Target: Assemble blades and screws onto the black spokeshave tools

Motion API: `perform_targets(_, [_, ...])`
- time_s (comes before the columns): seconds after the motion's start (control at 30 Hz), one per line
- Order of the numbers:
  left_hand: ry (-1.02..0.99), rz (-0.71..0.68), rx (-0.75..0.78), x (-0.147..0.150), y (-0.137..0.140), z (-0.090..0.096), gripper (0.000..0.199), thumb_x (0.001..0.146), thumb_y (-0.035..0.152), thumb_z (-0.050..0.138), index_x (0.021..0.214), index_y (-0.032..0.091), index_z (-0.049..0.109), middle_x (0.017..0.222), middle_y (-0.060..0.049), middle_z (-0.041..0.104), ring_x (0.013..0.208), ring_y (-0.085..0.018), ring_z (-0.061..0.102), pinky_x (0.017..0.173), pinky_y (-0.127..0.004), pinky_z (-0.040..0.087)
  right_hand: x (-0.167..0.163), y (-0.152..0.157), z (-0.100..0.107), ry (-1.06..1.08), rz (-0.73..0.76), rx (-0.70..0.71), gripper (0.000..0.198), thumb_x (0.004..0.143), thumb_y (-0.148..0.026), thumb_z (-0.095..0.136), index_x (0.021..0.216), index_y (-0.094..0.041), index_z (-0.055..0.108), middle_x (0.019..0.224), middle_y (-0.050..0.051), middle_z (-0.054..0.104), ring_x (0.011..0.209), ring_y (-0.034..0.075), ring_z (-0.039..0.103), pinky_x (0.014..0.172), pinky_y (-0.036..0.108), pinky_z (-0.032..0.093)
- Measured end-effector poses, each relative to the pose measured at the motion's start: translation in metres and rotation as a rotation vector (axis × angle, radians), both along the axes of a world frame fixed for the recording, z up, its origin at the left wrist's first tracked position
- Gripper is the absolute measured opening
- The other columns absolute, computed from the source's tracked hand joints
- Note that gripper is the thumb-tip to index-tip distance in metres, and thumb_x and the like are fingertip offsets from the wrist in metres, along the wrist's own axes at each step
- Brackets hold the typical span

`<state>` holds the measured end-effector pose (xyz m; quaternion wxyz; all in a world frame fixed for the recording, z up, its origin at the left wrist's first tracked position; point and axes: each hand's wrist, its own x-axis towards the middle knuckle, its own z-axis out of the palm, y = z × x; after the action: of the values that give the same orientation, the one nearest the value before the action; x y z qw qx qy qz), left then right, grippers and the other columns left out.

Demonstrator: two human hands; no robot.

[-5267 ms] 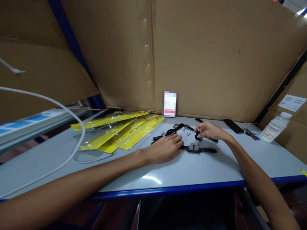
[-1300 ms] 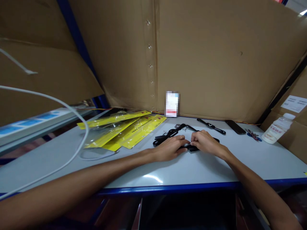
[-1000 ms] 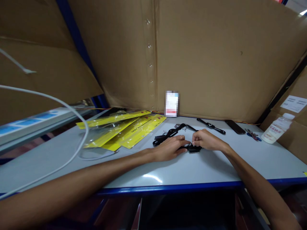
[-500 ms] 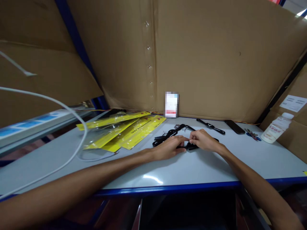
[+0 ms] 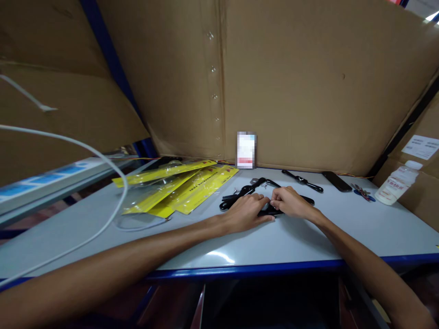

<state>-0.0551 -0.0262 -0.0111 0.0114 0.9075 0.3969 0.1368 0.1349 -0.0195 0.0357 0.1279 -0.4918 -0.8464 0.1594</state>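
Note:
Both my hands work close together over a black two-handled spokeshave (image 5: 308, 200) on the grey-white table. My left hand (image 5: 246, 212) lies across its left part, fingers curled and thumb stretched along the near side, holding it down. My right hand (image 5: 287, 201) is closed in a pinch above its middle; whatever sits between the fingertips is too small to make out. Just behind the left hand lie more black spokeshaves (image 5: 229, 205), partly covered, with small metal pieces (image 5: 264, 185) among them. Another black spokeshave (image 5: 302, 181) lies apart at the back.
Yellow clear-plastic packages (image 5: 185, 192) are piled at left, near a white cable (image 5: 115, 214) and a power strip (image 5: 44, 183). A lit phone (image 5: 246, 151) leans on the cardboard wall (image 5: 291, 91). At right are a dark phone (image 5: 336, 181), keys (image 5: 362, 193) and a white bottle (image 5: 398, 185).
My left hand has shifted slightly right and its thumb now reaches further along the spokeshave. More of the spokeshave's right handle shows. My right hand stays pinched in nearly the same place.

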Motion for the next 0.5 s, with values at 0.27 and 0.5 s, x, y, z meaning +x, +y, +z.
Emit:
perform_targets(0.27, [-0.025,0.009,0.015,0.0014,-0.0022,0.0022,0.035,0.096,0.048,0.060,0.108,0.015,0.065,0.094,-0.010,0.067,0.087,-0.027,0.066,0.075,-0.036,0.051,0.0047,0.0051,0.0014,0.041,0.023,-0.077,0.015,0.085,-0.007,0.060,0.074,-0.016,0.066,0.065,0.001,0.068,0.064,0.014,0.059,0.061,0.023,0.036])
perform_targets(0.5, [-0.041,-0.015,-0.061,-0.0027,0.0022,0.0026,0.040,0.095,0.051,0.062,0.112,0.015,0.061,0.096,-0.010,0.067,0.090,-0.026,0.064,0.076,-0.034,0.048,0.0004,0.0000,0.0017,0.013,0.018,-0.015,0.014,0.087,-0.008,0.062,0.075,-0.016,0.067,0.065,0.000,0.065,0.063,0.013,0.055,0.062,0.024,0.033])
